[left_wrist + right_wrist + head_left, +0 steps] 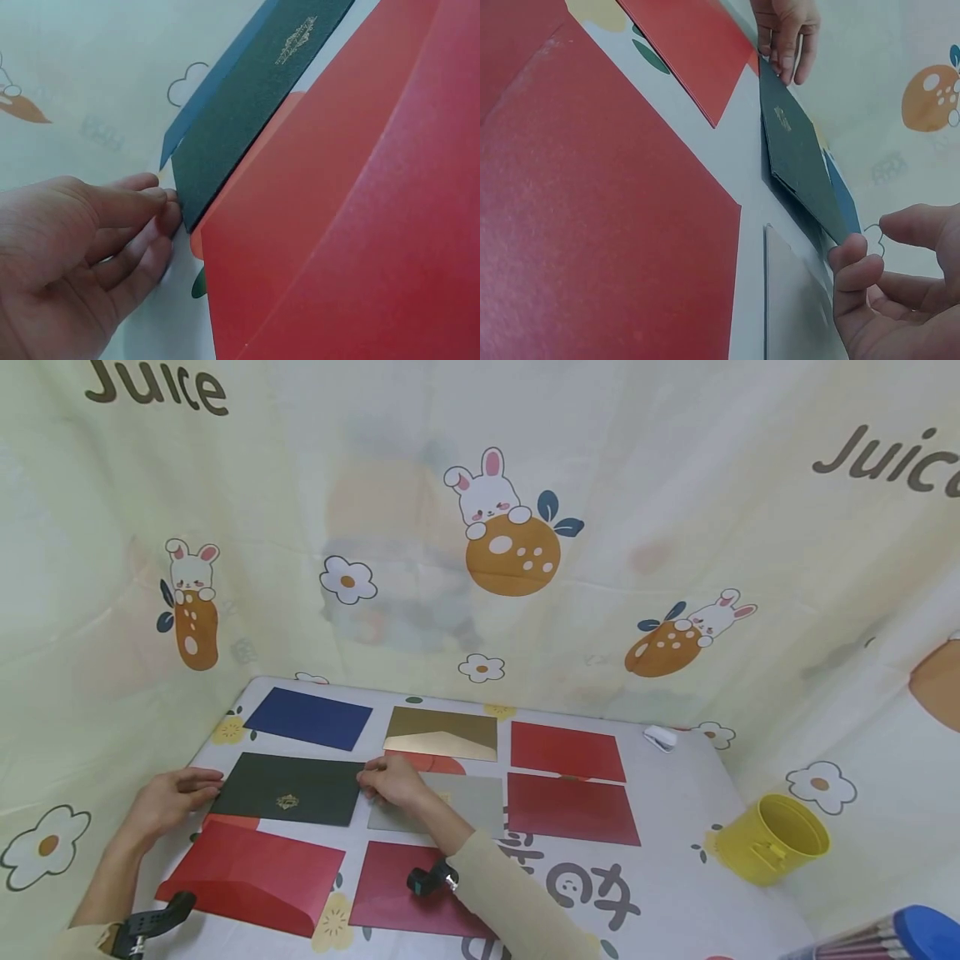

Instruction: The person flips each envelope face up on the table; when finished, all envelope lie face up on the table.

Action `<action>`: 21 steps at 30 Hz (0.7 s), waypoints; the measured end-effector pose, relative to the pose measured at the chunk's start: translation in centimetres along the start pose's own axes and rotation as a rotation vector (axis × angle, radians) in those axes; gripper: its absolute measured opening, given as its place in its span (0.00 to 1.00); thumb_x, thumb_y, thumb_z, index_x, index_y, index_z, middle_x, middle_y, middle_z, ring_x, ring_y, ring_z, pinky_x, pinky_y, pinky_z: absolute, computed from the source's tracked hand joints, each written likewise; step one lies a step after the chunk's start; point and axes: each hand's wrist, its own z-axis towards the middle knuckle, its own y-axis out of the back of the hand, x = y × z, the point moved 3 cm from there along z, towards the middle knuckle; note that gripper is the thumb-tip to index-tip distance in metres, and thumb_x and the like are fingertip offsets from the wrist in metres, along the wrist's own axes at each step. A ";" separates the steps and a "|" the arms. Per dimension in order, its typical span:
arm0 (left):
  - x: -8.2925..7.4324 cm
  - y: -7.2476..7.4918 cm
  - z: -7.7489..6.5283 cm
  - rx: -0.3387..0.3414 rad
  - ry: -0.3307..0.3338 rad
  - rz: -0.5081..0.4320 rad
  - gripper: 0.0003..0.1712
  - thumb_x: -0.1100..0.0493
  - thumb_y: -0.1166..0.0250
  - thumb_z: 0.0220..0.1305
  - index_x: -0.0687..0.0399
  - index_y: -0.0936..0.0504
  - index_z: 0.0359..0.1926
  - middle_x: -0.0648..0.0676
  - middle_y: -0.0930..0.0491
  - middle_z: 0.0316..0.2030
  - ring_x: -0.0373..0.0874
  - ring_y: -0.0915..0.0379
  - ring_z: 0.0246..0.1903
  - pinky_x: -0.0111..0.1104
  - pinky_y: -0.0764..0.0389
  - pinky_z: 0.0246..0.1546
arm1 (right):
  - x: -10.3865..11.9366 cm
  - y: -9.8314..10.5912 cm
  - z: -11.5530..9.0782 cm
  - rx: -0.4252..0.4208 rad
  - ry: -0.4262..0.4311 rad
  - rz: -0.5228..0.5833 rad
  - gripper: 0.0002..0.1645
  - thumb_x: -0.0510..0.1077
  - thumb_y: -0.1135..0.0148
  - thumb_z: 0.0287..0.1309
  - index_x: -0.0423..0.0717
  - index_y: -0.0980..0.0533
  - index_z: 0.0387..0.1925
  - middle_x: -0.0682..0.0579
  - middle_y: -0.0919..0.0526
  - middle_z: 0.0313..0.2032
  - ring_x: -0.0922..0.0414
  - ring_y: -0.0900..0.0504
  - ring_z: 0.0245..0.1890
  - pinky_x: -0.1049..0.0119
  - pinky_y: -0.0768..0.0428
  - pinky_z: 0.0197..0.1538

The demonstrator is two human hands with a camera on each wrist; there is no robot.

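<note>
A dark green envelope (288, 789) with a gold emblem lies on the cloth-covered table between the two hands. My left hand (168, 802) is at its left end, fingertips at the edge, as the left wrist view shows. At the opposite end, my right hand (396, 782) has its fingertips against the right edge. In the right wrist view, a gap shows between the uppermost digit and the fingers at the corner, and shadow runs along the envelope's near edge. Partly under the right forearm is a pale grey envelope (476, 797).
Around them lie a blue envelope (309, 718), a gold envelope (442, 724), red envelopes (566, 752) and a red one with its flap open (255, 872). At right stand a yellow cup (765, 852), a white stapler-like item (661, 738) and a blue-lidded container (926, 931).
</note>
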 end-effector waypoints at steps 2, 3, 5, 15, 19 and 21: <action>0.1 0.0 0.0 -0.003 -0.002 0.002 0.24 0.59 0.36 0.70 0.69 0.24 0.61 0.73 0.21 0.54 0.67 0.21 0.50 0.48 0.15 0.44 | 0.0 0.0 0.0 0.007 0.002 0.000 0.18 0.40 0.36 0.64 0.33 0.21 0.52 0.49 0.19 0.24 0.60 0.25 0.23 0.72 0.28 0.24; 0.2 -0.1 -0.1 -0.001 -0.001 0.000 0.24 0.59 0.36 0.70 0.69 0.24 0.61 0.73 0.21 0.55 0.67 0.22 0.50 0.51 0.16 0.45 | 0.0 0.0 0.0 0.009 0.004 0.000 0.18 0.40 0.36 0.64 0.33 0.21 0.52 0.49 0.19 0.24 0.60 0.26 0.22 0.72 0.28 0.24; 0.3 -0.2 -0.1 -0.001 0.000 0.001 0.24 0.58 0.36 0.70 0.69 0.24 0.62 0.73 0.21 0.55 0.67 0.22 0.51 0.53 0.17 0.47 | 0.0 0.0 0.0 0.018 0.007 -0.001 0.19 0.40 0.36 0.64 0.32 0.21 0.53 0.49 0.19 0.24 0.61 0.25 0.22 0.72 0.28 0.24; 0.8 -0.1 0.2 0.005 0.021 0.012 0.25 0.55 0.37 0.71 0.67 0.23 0.62 0.72 0.21 0.55 0.65 0.21 0.50 0.52 0.16 0.46 | -0.2 0.0 0.2 0.036 -0.001 -0.017 0.22 0.41 0.34 0.63 0.33 0.22 0.55 0.48 0.18 0.25 0.60 0.23 0.24 0.71 0.26 0.26; 0.8 -0.1 0.2 0.004 0.023 0.011 0.26 0.54 0.36 0.71 0.67 0.23 0.62 0.72 0.21 0.55 0.66 0.21 0.50 0.53 0.16 0.46 | -0.3 0.0 0.2 0.040 -0.004 -0.022 0.21 0.41 0.34 0.63 0.33 0.21 0.54 0.48 0.17 0.26 0.60 0.22 0.24 0.71 0.26 0.25; 0.8 -0.2 0.2 0.008 0.028 0.003 0.26 0.54 0.37 0.71 0.67 0.24 0.62 0.72 0.22 0.56 0.66 0.21 0.50 0.52 0.16 0.46 | -0.3 0.1 0.2 0.044 -0.003 -0.024 0.21 0.41 0.34 0.63 0.33 0.21 0.54 0.46 0.17 0.27 0.60 0.22 0.24 0.71 0.26 0.25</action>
